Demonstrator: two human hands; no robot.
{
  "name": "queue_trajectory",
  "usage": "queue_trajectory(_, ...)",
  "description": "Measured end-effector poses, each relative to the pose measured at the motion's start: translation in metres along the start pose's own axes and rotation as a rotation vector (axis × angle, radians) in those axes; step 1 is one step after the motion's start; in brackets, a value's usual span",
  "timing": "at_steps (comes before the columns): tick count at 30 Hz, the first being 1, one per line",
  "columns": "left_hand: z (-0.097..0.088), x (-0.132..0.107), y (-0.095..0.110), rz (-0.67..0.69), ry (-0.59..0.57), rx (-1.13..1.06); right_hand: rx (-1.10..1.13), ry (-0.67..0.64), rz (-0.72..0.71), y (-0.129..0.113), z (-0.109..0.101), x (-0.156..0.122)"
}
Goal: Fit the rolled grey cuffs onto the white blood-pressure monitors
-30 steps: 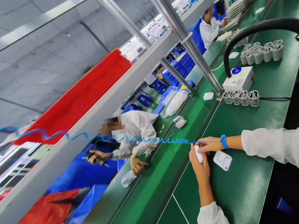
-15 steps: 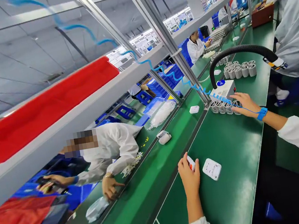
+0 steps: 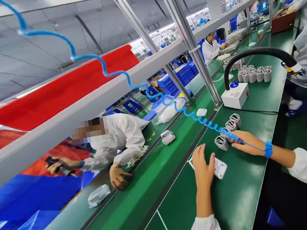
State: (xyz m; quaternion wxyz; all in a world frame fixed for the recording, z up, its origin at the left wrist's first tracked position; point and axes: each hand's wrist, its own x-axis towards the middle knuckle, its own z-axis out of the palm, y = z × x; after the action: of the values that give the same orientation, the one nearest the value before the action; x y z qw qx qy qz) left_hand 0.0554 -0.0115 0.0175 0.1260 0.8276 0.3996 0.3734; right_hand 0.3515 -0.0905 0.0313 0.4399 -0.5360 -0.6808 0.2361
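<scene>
Long green worktops flank a brighter green conveyor belt, with silver metal posts and a draped red cloth above. Across the belt, a co-worker in a white coat bends forward, one hand on the far worktop and the other holding a dark tool. On the near side, the left hand is released, fingers spread, partly covering a flat white plate with rounded corners and dark slots; a sliver of a white object shows beyond its other edge. The right hand, wearing a blue wrist band joined to a coiled blue cord, has its fingers bent against a slanting row of four grey oval tube-shaped housings; whether it grips any cannot be told. Behind them stand a white box with a ribbed black hose and more grey housings.
</scene>
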Motion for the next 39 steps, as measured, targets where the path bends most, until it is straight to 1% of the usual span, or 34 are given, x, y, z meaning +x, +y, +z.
queue_trajectory(2, 0.017, 0.003, 0.017, 0.047, -0.077, -0.044, -0.117, 0.072, -0.069, -0.005, -0.002, 0.011)
queue_trajectory(3, 0.026, 0.003, 0.024, 0.059, -0.099, -0.054, -0.188, 0.078, -0.11, -0.005, -0.003, 0.017)
queue_trajectory(4, 0.034, 0.004, 0.029, 0.063, -0.109, -0.06, -0.258, 0.052, -0.145, -0.003, -0.004, 0.024)
queue_trajectory(6, 0.045, 0.005, 0.036, 0.044, -0.113, -0.07, -0.368, -0.064, -0.181, 0.001, -0.004, 0.035)
queue_trajectory(8, 0.049, 0.006, 0.039, 0.012, -0.118, -0.088, -0.409, -0.163, -0.197, 0.006, -0.001, 0.041)
queue_trajectory(10, 0.046, 0.006, 0.043, -0.02, -0.118, -0.111, -0.404, -0.195, -0.223, 0.008, 0.002, 0.045)
queue_trajectory(13, 0.039, 0.006, 0.047, -0.035, -0.123, -0.186, -0.383, -0.196, -0.241, 0.012, 0.002, 0.047)
queue_trajectory(16, 0.033, 0.008, 0.047, -0.034, -0.133, -0.272, -0.35, -0.233, -0.239, 0.018, -0.004, 0.052)
queue_trajectory(19, 0.029, 0.012, 0.043, -0.027, -0.156, -0.3, -0.302, -0.281, -0.251, 0.022, -0.011, 0.057)
queue_trajectory(22, 0.023, 0.017, 0.044, 0.013, -0.204, -0.32, -0.254, -0.326, -0.263, 0.02, -0.017, 0.059)
queue_trajectory(26, 0.01, 0.023, 0.049, 0.046, -0.292, -0.362, -0.214, -0.384, -0.294, 0.017, -0.021, 0.061)
queue_trajectory(28, 0.002, 0.024, 0.047, 0.046, -0.337, -0.374, -0.222, -0.379, -0.293, 0.021, -0.024, 0.063)
queue_trajectory(30, -0.005, 0.023, 0.041, 0.041, -0.375, -0.365, -0.242, -0.344, -0.257, 0.027, -0.028, 0.065)
queue_trajectory(32, -0.008, 0.022, 0.031, 0.024, -0.37, -0.342, -0.257, -0.305, -0.218, 0.032, -0.031, 0.064)
queue_trajectory(35, -0.003, 0.019, 0.023, 0.02, -0.283, -0.302, -0.255, -0.295, -0.228, 0.031, -0.035, 0.052)
queue_trajectory(37, 0.006, 0.016, 0.028, 0.042, -0.188, -0.226, -0.232, -0.304, -0.266, 0.023, -0.037, 0.037)
queue_trajectory(39, 0.018, 0.014, 0.041, 0.069, -0.113, -0.109, -0.192, -0.307, -0.296, 0.014, -0.041, 0.022)
